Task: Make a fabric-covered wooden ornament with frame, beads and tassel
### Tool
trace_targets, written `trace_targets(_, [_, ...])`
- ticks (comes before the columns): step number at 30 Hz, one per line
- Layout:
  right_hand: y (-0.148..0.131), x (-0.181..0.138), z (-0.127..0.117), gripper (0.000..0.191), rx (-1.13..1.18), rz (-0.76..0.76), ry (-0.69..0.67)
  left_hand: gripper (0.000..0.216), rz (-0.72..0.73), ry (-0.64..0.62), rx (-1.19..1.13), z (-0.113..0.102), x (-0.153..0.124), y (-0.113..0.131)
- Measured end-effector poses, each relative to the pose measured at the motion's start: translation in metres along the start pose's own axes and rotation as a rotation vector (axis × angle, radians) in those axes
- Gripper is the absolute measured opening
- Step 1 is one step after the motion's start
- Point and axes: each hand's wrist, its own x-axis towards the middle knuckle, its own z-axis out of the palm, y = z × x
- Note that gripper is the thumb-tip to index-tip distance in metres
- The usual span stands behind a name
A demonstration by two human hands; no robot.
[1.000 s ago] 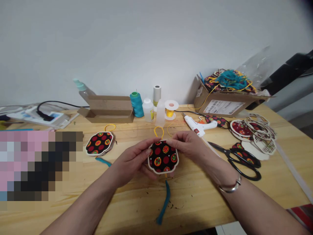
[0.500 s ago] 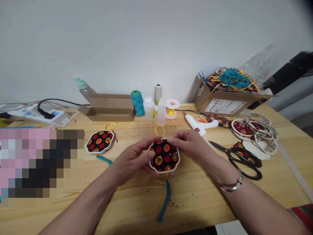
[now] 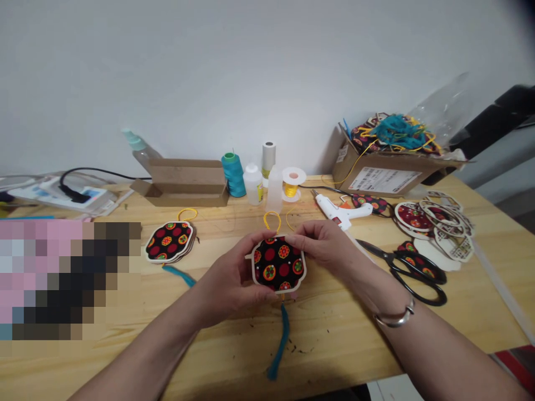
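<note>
Between my two hands is a fabric-covered pendant [image 3: 284, 267], dark with red and orange flower dots inside a pale scalloped rim. A yellow cord loop [image 3: 272, 221] stands at its top, and a teal tassel [image 3: 279, 342] hangs from its bottom onto the table. My left hand [image 3: 238, 273] grips its left side, thumb along the lower edge and fingers at the upper left. My right hand [image 3: 320, 242] pinches the top right edge, its other fingers partly hidden. To the left lies a stack of similar pendants [image 3: 169, 241] with a yellow loop and teal tassel.
Black scissors [image 3: 397, 264] and a white glue gun [image 3: 340, 210] lie right of my hands, beside loose scalloped frames [image 3: 453, 223]. Behind stand teal thread [image 3: 233, 175], bottles [image 3: 253, 185], a yellow cord spool [image 3: 293, 184], an open carton [image 3: 188, 184] and a filled cardboard box [image 3: 384, 178].
My left thumb has moved from the pendant's left face down to its lower edge. My right hand keeps its pinch at the top right.
</note>
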Motion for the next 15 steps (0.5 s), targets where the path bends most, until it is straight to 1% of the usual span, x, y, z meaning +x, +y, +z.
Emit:
trace_targets(3, [-0.0014,-0.0003,0.0001,0.030,-0.002,-0.001,0.003,0.071,0.019,0.008,-0.016,0.0018,0.0008,-0.0008])
trace_targets(7, [-0.0028,-0.0013,0.0003,0.029,0.008,-0.011,0.007,0.068,0.039,-0.019,-0.054,0.0028,0.0012,-0.0025])
trace_targets(11, [-0.0027,-0.0017,0.0003,0.031,0.026,-0.012,0.001,0.069,0.018,-0.019,-0.036,0.0028,0.0002,-0.0026])
trace_targets(15, [-0.0022,-0.0013,0.0000,0.033,0.039,-0.017,-0.003,0.069,0.010,0.008,-0.041,0.0043,0.0003,-0.0005])
